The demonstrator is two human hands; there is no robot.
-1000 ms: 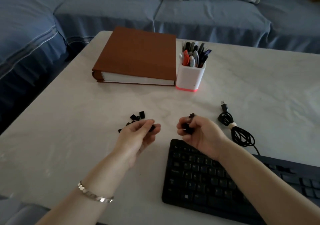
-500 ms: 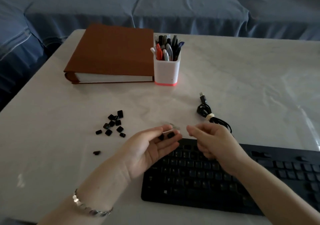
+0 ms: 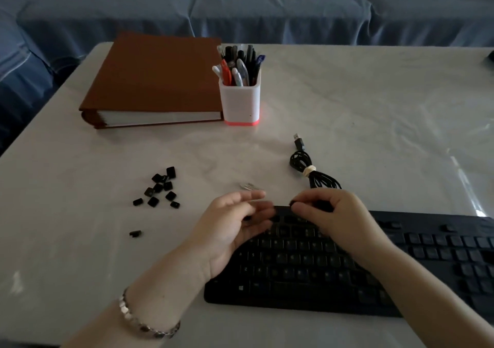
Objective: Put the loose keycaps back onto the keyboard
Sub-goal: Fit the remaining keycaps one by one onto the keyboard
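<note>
The white marbled table (image 3: pixel 361 123) carries a black keyboard (image 3: pixel 294 275) along its near edge, with a heap of loose black keycaps (image 3: pixel 158 187) to its left. The left hand (image 3: pixel 230 230) lies open, palm up, over the keyboard's left end. The right hand (image 3: pixel 339 216) pinches one black keycap (image 3: pixel 292 202) above its far-left corner, best squared over the bare socket and pressed straight down. Key legends are too dim to read.

The right hand (image 3: pixel 339 214) pinches a keycap (image 3: pixel 293 202) over the keyboard (image 3: pixel 294 272), the left hand (image 3: pixel 232 223) palm-up alongside.
</note>
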